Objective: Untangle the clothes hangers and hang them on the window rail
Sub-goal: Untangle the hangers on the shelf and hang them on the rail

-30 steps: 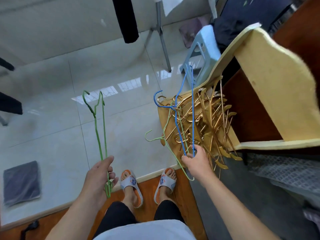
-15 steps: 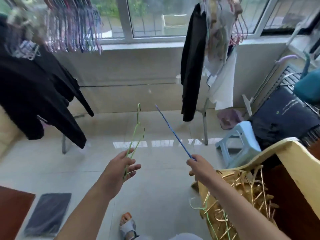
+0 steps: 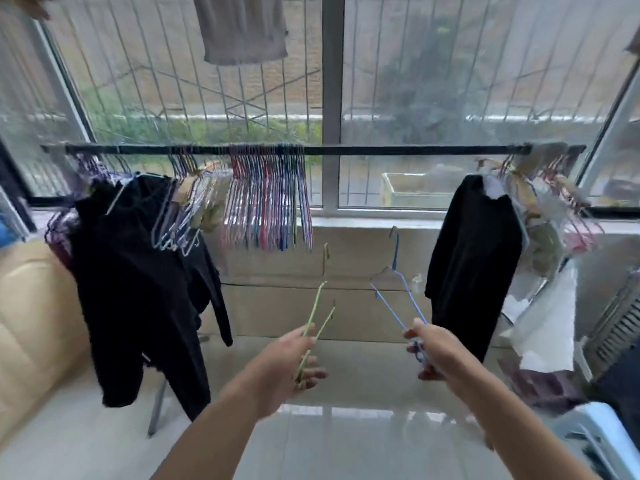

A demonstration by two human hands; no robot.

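The left hand (image 3: pixel 282 362) is gripping a green hanger (image 3: pixel 313 322) by its lower end, the fingers (image 3: pixel 311 374) curling round the wire, and the hanger's hook is pointing up toward the window rail (image 3: pixel 398 150) while sitting well below it. The right hand (image 3: pixel 433 351) is holding a blue hanger (image 3: pixel 394 289) the same way, fingers closing round its bottom corner; its hook too is reaching up under the bare middle stretch of the rail without touching it. The two hangers are standing apart from each other — no wire of one is crossing the other.

Left of that bare stretch, a dense bunch of coloured hangers (image 3: pixel 266 202) is hanging from the rail, and further left along the rail a black garment (image 3: pixel 138 282) is draping down beside some pale wire hangers (image 3: pixel 180 216). Toward the rail's right end another black garment (image 3: pixel 474 261) is hanging, with light cloth (image 3: pixel 543 320) and pinkish hangers (image 3: pixel 571 209) beyond it — blurred, so details are unclear. Above the rail a grey garment (image 3: pixel 242 29) is dangling before the window bars (image 3: pixel 166 81). Far below the rail, the tiled floor (image 3: pixel 346 438) is gleaming.
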